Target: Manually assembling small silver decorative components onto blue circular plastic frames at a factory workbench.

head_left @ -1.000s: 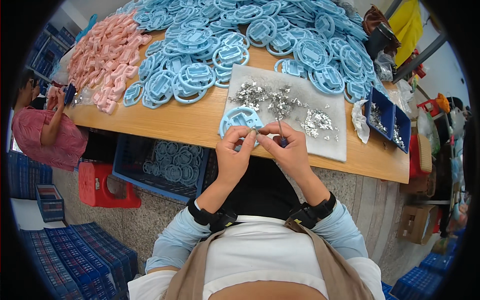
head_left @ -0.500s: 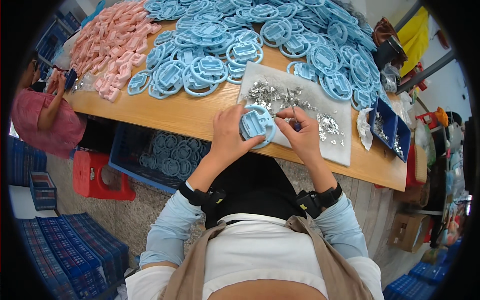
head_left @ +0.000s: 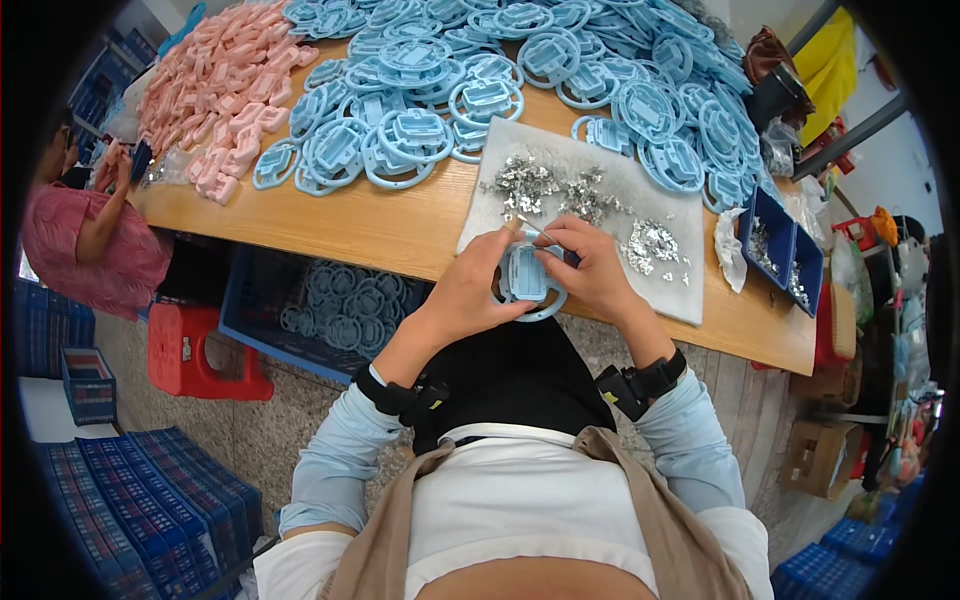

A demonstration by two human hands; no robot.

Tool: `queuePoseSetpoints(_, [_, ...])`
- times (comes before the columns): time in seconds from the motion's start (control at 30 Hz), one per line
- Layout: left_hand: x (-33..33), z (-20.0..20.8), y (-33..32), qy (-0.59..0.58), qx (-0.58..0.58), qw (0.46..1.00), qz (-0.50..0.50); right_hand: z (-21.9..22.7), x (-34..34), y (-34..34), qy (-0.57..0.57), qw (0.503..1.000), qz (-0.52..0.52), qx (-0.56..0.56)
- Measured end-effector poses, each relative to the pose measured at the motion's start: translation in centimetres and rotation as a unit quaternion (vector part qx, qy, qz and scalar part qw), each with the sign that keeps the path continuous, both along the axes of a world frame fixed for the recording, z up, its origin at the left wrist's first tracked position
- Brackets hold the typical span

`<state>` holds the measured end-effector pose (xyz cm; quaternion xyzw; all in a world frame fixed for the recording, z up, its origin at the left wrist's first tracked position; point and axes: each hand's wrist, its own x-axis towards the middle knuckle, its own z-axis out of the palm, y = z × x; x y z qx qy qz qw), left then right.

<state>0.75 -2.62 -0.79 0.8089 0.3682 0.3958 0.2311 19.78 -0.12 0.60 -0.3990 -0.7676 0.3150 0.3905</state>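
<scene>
A light-blue plastic ring-shaped part (head_left: 528,278) with a recessed middle is held at the table's front edge. My left hand (head_left: 462,288) is closed round its left side, the thumb along the lower rim. My right hand (head_left: 597,268) is closed on a thin pointed metal tool with a dark handle (head_left: 571,258). The tool's tip points left, over the part's upper edge near my left fingertips. Whether a small metal piece is at the tip I cannot tell. Just beyond, small silver metal pieces (head_left: 525,182) lie in loose heaps on a white pad (head_left: 648,197).
Light-blue parts (head_left: 415,135) pile up across the back, pink plastic parts (head_left: 225,85) at the back left. Two blue trays (head_left: 778,245) of metal pieces stand at right. Below the table are a blue crate (head_left: 262,330) and red stool (head_left: 185,350). A co-worker (head_left: 90,225) sits left.
My left hand has brought the blue part slightly right and turned it. My right hand has moved left over it, and the tool has swung from pointing away to pointing left.
</scene>
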Motion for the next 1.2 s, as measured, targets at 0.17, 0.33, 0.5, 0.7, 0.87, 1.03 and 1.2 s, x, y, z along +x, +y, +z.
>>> queuePoseSetpoints(0.17, [-0.3, 0.1, -0.1, 0.019, -0.004, 1.000, 0.000, 0.6, -0.1, -0.2, -0.022, 0.999, -0.002, -0.028])
queuePoseSetpoints(0.33, [-0.4, -0.1, -0.1, 0.010, -0.008, 1.000, 0.006, 0.3, -0.4, -0.3, -0.024, 1.000, -0.003, 0.012])
queuePoseSetpoints(0.5, [-0.4, -0.2, -0.2, 0.010, -0.011, 1.000, 0.013, -0.1, -0.4, -0.3, -0.058, 0.996, -0.008, 0.064])
queuePoseSetpoints(0.7, [-0.4, -0.2, -0.2, 0.008, 0.012, 1.000, 0.017, 0.8, -0.3, -0.7, -0.072, 0.997, -0.013, 0.012])
queuePoseSetpoints(0.87, [-0.4, 0.0, -0.2, 0.017, 0.018, 1.000, 0.013, 0.3, -0.3, -0.6, -0.090, 0.994, -0.014, 0.066])
queuePoseSetpoints(1.03, [-0.6, -0.2, 0.0, 0.026, 0.011, 1.000, -0.001, -0.3, -0.5, -0.7, -0.106, 0.991, -0.018, 0.083])
queuePoseSetpoints(1.2, [-0.5, 0.1, 0.1, 0.060, 0.072, 0.995, -0.015, -0.4, -0.6, -0.9, -0.109, 0.992, -0.033, 0.059])
